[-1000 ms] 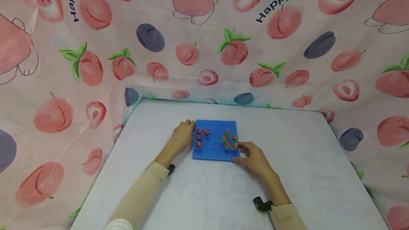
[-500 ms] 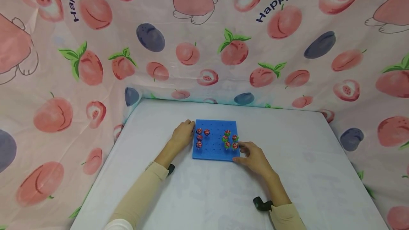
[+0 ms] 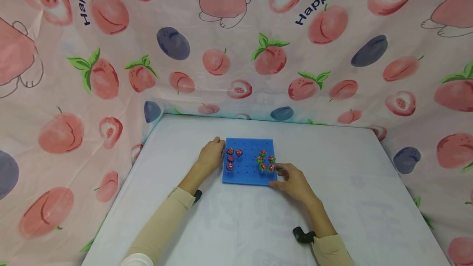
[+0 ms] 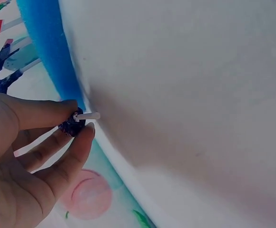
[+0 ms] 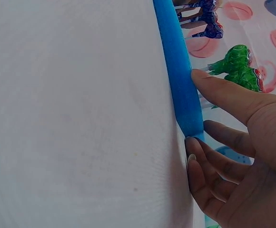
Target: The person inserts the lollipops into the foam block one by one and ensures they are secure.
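A blue foam board (image 3: 246, 179) with rows of small holes lies on the table. Several dark-blue-wrapped lollipops (image 3: 230, 159) stand upright along its left side, and several green-wrapped lollipops (image 3: 262, 167) stand on the right. At the board's left edge is my left hand (image 3: 210, 155); in the left wrist view its thumb and fingertips pinch a dark-wrapped lollipop (image 4: 71, 126), the white stick jutting out past them. My right hand (image 3: 293, 182) holds the board's near right corner, thumb at the front edge and curled fingers against the side.
The white tabletop (image 3: 236, 225) extends around the board on all sides. Behind and beside it hangs a pink fruit-print cloth (image 3: 221, 52). A dark wrist mount (image 3: 304, 236) sticks out from the right wrist over the table.
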